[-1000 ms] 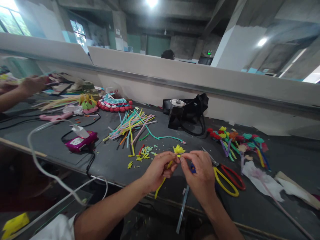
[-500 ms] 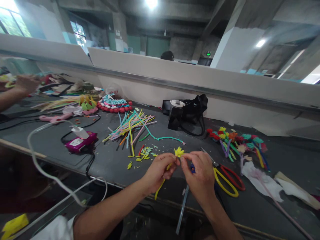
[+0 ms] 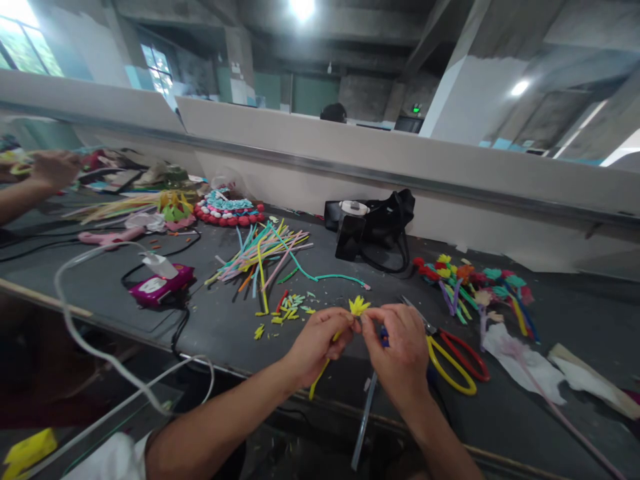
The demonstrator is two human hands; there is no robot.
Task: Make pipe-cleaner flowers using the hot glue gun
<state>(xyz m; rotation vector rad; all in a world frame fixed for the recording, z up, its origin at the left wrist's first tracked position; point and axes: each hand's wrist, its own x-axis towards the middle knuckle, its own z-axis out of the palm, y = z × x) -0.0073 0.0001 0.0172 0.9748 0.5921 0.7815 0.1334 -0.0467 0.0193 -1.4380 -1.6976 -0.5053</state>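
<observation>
Between my two hands is a yellow flower (image 3: 359,306) made of fuzzy pipe cleaner. My left hand (image 3: 320,343) pinches its base, and a yellow pipe cleaner stem (image 3: 319,379) hangs below those fingers. My right hand (image 3: 400,343) is closed at the flower's other side, thumb and index fingertips together at its base. Beneath the right hand a blue tool shows in part, with a clear glue stick (image 3: 364,421) pointing down past the table edge. Scissors (image 3: 453,353) with red and yellow handles lie just right of that hand. Short cut pipe cleaner pieces (image 3: 290,307) lie beyond my left hand.
A pile of pipe cleaners (image 3: 265,252) lies ahead. Finished coloured flowers (image 3: 470,280) sit at right, near crumpled white paper (image 3: 525,363). A black bag (image 3: 395,223) stands at the back. Leftward are a purple power strip (image 3: 163,285), a white cable and another person's hand (image 3: 55,168).
Both hands stay almost in place at the flower's base. The yellow flower has shifted or turned very slightly; nothing else visibly moves.
</observation>
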